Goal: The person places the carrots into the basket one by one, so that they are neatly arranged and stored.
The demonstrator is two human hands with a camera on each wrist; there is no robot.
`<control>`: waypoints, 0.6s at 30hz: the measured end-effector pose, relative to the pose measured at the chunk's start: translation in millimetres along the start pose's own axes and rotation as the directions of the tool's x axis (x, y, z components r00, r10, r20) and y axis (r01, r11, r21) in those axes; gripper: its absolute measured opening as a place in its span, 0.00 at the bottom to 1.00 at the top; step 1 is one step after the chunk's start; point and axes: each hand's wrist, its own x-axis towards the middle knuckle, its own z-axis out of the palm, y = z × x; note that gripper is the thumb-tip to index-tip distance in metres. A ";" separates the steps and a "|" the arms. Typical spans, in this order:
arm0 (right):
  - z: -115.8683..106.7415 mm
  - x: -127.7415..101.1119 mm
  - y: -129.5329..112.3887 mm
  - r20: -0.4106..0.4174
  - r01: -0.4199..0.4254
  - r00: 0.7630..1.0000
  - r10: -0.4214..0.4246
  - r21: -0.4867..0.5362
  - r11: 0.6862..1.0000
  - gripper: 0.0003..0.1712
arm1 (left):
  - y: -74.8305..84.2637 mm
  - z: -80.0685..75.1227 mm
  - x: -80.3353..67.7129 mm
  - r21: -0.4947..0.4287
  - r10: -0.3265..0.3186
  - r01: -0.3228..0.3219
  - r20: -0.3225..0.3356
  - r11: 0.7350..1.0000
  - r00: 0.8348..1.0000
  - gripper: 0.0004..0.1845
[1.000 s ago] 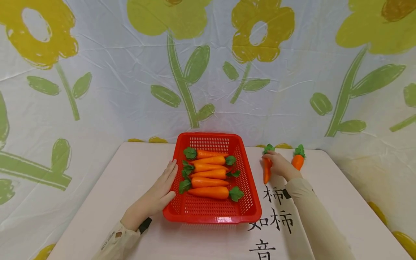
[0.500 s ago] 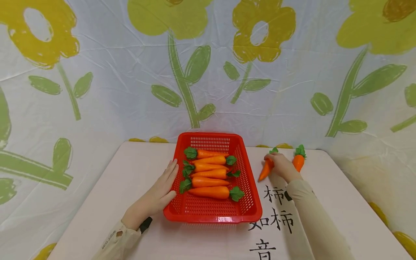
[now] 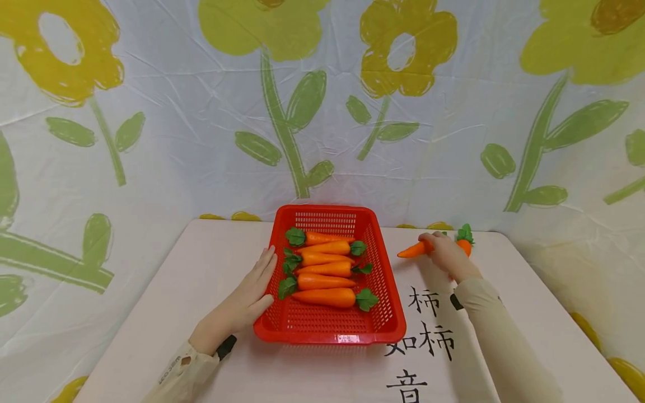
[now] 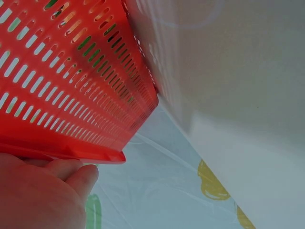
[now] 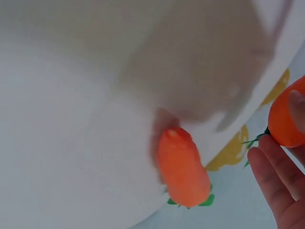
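A red plastic basket (image 3: pixel 332 340) with slotted walls stands mid-table, several orange carrots (image 3: pixel 327 281) with green leaf tops lying in rows inside it. Against the basket's left rim rests my left hand (image 3: pixel 250 295), its fingers straight; in the left wrist view the fingertips (image 4: pixel 83 179) touch the rim's edge. To the right of the basket, my right hand (image 3: pixel 450 254) grips a carrot (image 3: pixel 414 250) near its leafy end, its tip pointing left. Partly behind that hand, another carrot (image 3: pixel 464 244) lies on the table; the right wrist view shows this lying carrot (image 5: pixel 183 167) whole.
The pale tabletop (image 3: pixel 211 257) carries black printed characters (image 3: pixel 423 300) right of the basket. A flower-patterned cloth (image 3: pixel 332 140) hangs behind the table and along both sides.
My right hand has lifted the carrot and turned it from upright to nearly level, tip leftward, while shifting slightly right. The left hand and basket have stayed in place.
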 end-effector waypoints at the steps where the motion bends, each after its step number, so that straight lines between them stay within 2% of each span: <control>1: -3.0 -1.0 0.2 -0.005 -0.004 1.000 0.004 -0.003 1.000 0.27 | 0.4 0.3 0.4 -0.001 -0.002 0.002 0.004 1.000 1.000 0.40; 7: -20.8 -1.4 -9.0 -0.070 0.035 0.997 -0.036 -0.019 0.999 0.23 | 0.9 -0.3 0.8 -0.007 -0.018 0.018 0.009 1.000 1.000 0.40; 14: -43.0 -5.4 -27.4 -0.102 0.023 0.994 -0.027 -0.034 0.999 0.23 | -0.6 0.9 1.2 0.006 -0.021 0.021 0.013 1.000 1.000 0.40; 18: -51.7 -5.3 -38.0 -0.171 0.078 0.981 -0.090 -0.077 0.994 0.23 | 0.0 0.4 1.3 0.002 -0.016 0.015 0.012 1.000 1.000 0.40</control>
